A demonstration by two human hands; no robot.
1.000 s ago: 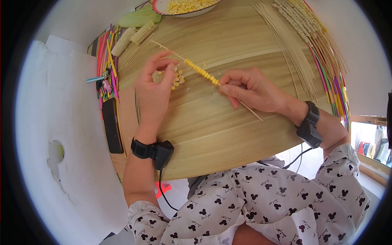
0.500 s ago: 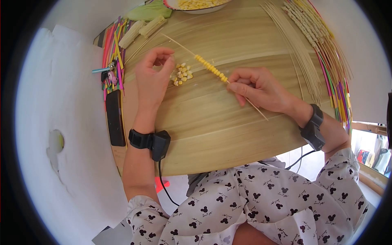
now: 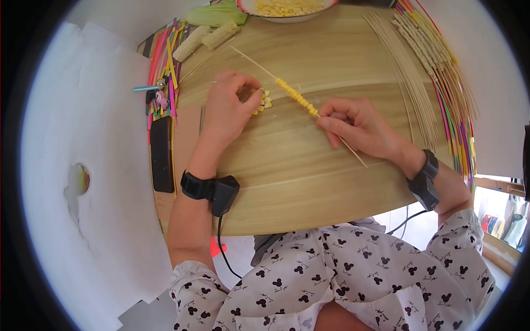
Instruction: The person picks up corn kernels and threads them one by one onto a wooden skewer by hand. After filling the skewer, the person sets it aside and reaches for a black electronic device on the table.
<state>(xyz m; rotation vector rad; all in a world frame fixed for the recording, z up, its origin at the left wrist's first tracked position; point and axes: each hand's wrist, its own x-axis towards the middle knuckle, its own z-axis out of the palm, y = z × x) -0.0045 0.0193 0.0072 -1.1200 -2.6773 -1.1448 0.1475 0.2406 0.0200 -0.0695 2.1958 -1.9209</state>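
Note:
My right hand pinches a thin wooden skewer near its lower part. A row of yellow corn kernels is threaded along the skewer's middle, just beyond my fingertips. The skewer slants, its bare far end pointing up and left. My left hand is over a small pile of loose corn kernels and hides much of it. Its thumb and forefinger are closed together at the pile's edge; whatever is between them is too small to make out.
Bare cobs and a green husk lie at the back left, beside colored sticks. A bowl of kernels stands at the back. Spare skewers and filled skewers lie right. A black phone-like slab rests left.
My left hand has moved right, over the loose kernels, and covers more of them. My right hand still holds the skewer in much the same pose. The whole view has shifted slightly.

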